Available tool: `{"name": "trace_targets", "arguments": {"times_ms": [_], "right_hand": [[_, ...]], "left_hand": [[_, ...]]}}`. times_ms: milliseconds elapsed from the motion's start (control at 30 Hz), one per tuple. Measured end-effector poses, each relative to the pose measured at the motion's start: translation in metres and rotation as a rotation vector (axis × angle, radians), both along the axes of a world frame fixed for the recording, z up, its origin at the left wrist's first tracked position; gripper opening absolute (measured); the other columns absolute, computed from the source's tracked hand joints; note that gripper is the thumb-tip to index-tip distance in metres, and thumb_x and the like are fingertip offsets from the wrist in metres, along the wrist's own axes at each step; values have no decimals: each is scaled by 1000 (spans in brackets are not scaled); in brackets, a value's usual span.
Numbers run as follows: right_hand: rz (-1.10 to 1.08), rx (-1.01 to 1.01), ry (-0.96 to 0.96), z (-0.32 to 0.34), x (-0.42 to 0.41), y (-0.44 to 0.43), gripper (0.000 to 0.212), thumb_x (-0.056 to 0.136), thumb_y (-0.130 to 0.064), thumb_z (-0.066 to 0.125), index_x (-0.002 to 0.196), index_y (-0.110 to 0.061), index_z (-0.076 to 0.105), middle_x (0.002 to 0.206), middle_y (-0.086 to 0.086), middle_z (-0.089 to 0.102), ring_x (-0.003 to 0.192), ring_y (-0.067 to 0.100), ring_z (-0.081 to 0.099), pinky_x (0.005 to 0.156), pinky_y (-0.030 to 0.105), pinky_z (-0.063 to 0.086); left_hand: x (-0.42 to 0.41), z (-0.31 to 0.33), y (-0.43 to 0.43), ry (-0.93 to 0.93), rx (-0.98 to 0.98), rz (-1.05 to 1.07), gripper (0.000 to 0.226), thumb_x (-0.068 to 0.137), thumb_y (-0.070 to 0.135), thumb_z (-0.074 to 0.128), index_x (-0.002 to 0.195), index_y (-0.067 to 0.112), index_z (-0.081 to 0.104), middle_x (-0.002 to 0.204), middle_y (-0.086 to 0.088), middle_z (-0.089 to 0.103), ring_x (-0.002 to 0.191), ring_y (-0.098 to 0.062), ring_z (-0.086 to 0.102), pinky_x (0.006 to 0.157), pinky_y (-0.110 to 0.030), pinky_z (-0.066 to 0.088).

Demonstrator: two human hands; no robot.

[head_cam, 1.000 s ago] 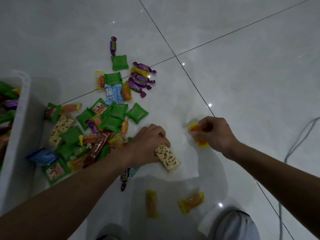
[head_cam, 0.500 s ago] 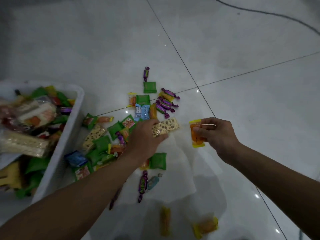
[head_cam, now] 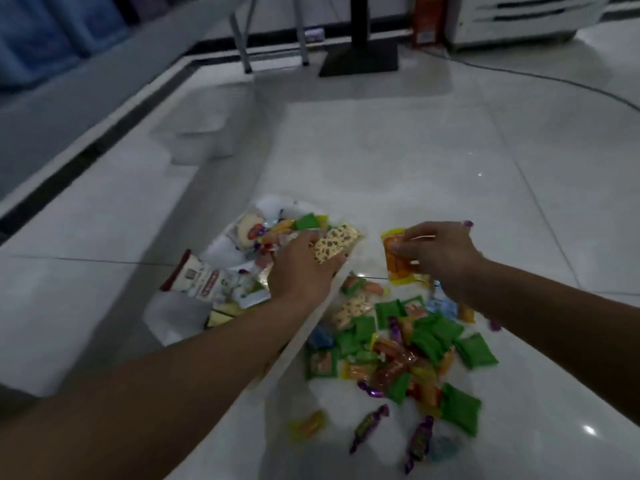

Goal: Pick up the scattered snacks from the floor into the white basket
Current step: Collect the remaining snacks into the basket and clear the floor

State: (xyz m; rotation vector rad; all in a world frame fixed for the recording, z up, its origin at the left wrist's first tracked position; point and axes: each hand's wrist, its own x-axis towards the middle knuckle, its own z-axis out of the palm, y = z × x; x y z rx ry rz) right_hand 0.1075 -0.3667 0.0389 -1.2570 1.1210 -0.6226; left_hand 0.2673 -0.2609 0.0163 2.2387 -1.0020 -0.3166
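fingers tight: left hand (head_cam: 300, 269) on a nut bar (head_cam: 337, 239) over the white basket (head_cam: 297, 342), right hand (head_cam: 443, 251) on an orange packet (head_cam: 395, 263)

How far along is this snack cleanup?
Partly done: the white plastic basket already holds several packets. In hand: the left hand grips a speckled cereal bar over the basket; the right hand pinches an orange sachet. Left: a heap of green pillow packs and purple twisted candies on the floor.
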Motion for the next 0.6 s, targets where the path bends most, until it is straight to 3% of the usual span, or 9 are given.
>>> {"name": "trace_targets", "arguments": {"times_ms": [67, 167, 267, 333, 467, 600], "right_hand": [[65, -12, -4, 0, 37, 6, 20, 72, 3, 78, 69, -6, 60, 78, 19, 63, 64, 27, 62, 60, 37, 57], [107, -11, 22, -7, 83, 14, 22, 72, -3, 81, 66, -10, 61, 85, 17, 66, 75, 31, 66, 69, 42, 59], [129, -9, 53, -18, 115, 30, 21, 71, -8, 83, 70, -13, 62, 87, 14, 67, 81, 30, 69, 73, 44, 60], [165, -23, 77, -29, 132, 45, 22, 72, -9, 82, 70, -16, 61, 80, 9, 66, 77, 27, 68, 70, 40, 60], [310, -72, 124, -52, 158, 79, 17, 75, -13, 80, 74, -18, 64, 81, 1, 63, 75, 16, 62, 58, 22, 50], [530, -122, 217, -71, 167, 108, 13, 79, -12, 76, 78, -18, 65, 88, 5, 69, 77, 14, 64, 62, 22, 50]], "left_hand": [[27, -2, 10, 36, 15, 103, 55, 79, 48, 70, 127, 27, 53, 126, 1, 59, 113, -25, 55, 92, -40, 49], [60, -5, 26, 56, 32, 250, 58, 79, 47, 71, 129, 24, 53, 125, -1, 61, 113, -26, 57, 91, -37, 48], [78, -10, 50, 60, 30, 359, 45, 77, 50, 71, 109, 22, 58, 109, -2, 65, 96, -23, 60, 80, -33, 50], [85, -19, 70, 54, 53, 386, 42, 76, 54, 71, 102, 24, 57, 102, -1, 64, 91, -22, 59, 79, -36, 52], [96, -44, 106, 1, 177, 387, 57, 79, 52, 67, 121, 16, 58, 115, -7, 65, 105, -28, 60, 86, -38, 51], [98, -59, 128, 44, 252, 385, 50, 78, 55, 68, 112, 19, 61, 108, -2, 66, 102, -26, 60, 89, -42, 49]]}}
